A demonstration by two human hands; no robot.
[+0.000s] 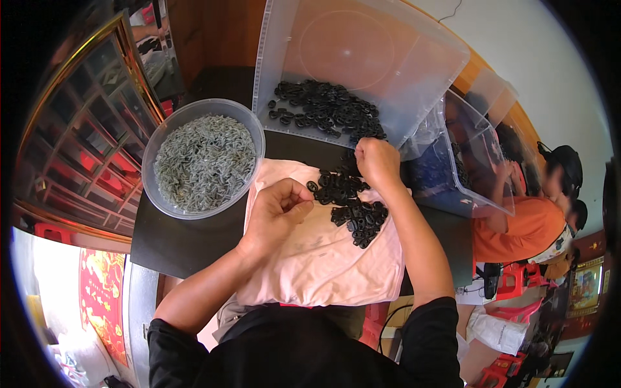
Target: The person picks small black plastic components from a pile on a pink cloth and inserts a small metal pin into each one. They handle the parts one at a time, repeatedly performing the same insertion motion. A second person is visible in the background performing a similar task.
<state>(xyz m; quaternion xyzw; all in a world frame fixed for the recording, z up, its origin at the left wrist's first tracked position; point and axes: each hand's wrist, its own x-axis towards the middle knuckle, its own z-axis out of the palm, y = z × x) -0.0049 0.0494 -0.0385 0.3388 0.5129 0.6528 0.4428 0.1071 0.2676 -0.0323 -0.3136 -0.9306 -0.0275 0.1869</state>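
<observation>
Small black oval parts (pixel 367 223) lie in a loose heap on a pink cloth (pixel 304 278) in front of me. At the heap's left edge, my left hand (pixel 277 212) is closed, thumb and forefinger together; what they pinch, if anything, is too small to make out. My right hand (pixel 377 161) is closed too, above the heap's far side by the open edge of a clear plastic bin (pixel 362 45). Its fingers hide whatever they may hold. Many more black parts (pixel 323 107) lie inside that bin.
A round clear tub (pixel 259 139) full of small grey pieces stands left on the dark table (pixel 174 242). Another clear bin (pixel 479 149) stands to the right. Beyond it sits a person in an orange shirt (pixel 517 229). A gold-framed panel (pixel 77 129) rises at left.
</observation>
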